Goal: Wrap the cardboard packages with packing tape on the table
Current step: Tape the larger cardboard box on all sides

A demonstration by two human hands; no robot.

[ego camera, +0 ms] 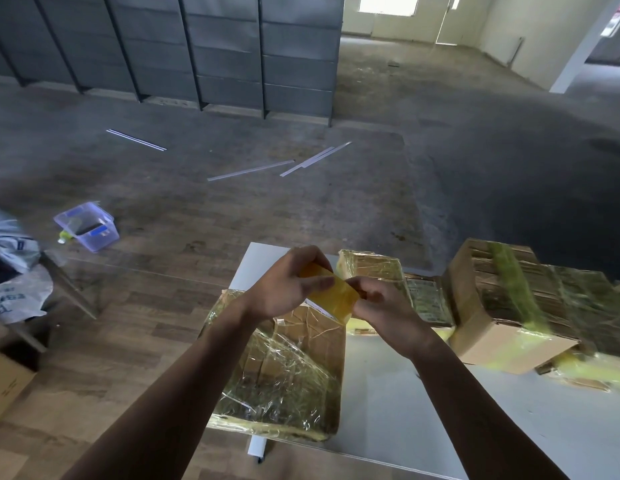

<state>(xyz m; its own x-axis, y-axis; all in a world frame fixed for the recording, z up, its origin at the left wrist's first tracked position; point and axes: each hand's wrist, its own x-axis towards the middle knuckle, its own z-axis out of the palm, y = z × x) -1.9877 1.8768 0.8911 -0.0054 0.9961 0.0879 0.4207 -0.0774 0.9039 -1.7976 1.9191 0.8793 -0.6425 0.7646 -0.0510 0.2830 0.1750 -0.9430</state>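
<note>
Counting at least four taped cardboard packages (277, 372) on one white table (405, 393), two hands, left hand (288, 285) and right hand (381, 303), both gripping one yellow tape roll (336, 293), one clear plastic bin (88, 227), at least three pale floor strips (249, 170).

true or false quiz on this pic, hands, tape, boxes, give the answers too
1. The left hand and right hand both hold the yellow tape roll. True.
2. The table is white. True.
3. The yellow tape roll lies flat on the table. False: it is held in the air above the nearest package.
4. The nearest package is bare cardboard with no tape. False: shiny tape covers much of it.
5. The plastic tub stands on the floor. True.
</note>
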